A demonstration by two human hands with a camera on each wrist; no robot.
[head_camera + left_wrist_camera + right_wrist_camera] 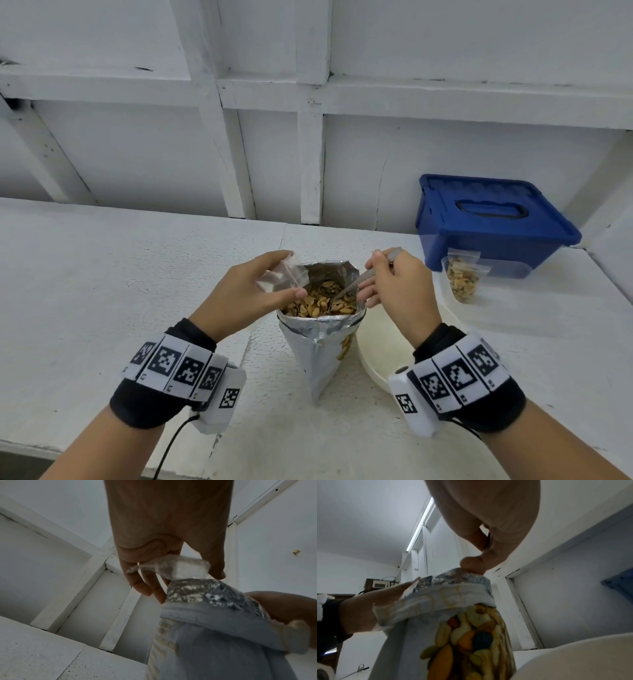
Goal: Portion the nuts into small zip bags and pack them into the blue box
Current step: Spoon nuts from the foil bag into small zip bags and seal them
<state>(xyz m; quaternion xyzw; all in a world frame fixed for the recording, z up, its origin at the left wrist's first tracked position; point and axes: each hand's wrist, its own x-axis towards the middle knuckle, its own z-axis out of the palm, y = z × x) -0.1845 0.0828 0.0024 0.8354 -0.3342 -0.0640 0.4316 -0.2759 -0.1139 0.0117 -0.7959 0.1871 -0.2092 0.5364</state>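
- White panelled wall point(445, 154) behind, white worktop point(102, 274) in front, and the right wrist view alone catches a ceiling strip light point(421, 524)
- Blue box point(493, 219) sits far right against the wall, lid on, its long side running left to right
- A cream plate point(383, 349) lies on the worktop just right of the big pouch, partly under the right wrist
- Foil nut pouch point(320, 339) stands upright mid-table, long axis vertical, mouth rolled down and facing up; its printed nut picture shows only from the right wrist point(476, 642)
- Nuts point(318, 301) fill the pouch nearly to the rim, seen only from the head camera
- Left hand point(239, 294) pinches an empty small zip bag point(282, 277) between thumb and fingers, tilted at the pouch's left rim; from the left wrist the bag point(171, 566) hangs just above the foil edge
- Right hand point(397, 284) has fingers curled round a metal spoon point(356, 281), handle slanting up to the right, tip down in the nuts; the right wrist view hides the spoon behind the fingers
- One filled zip bag point(462, 281) leans upright against the front of the blue box, near the plate's far edge
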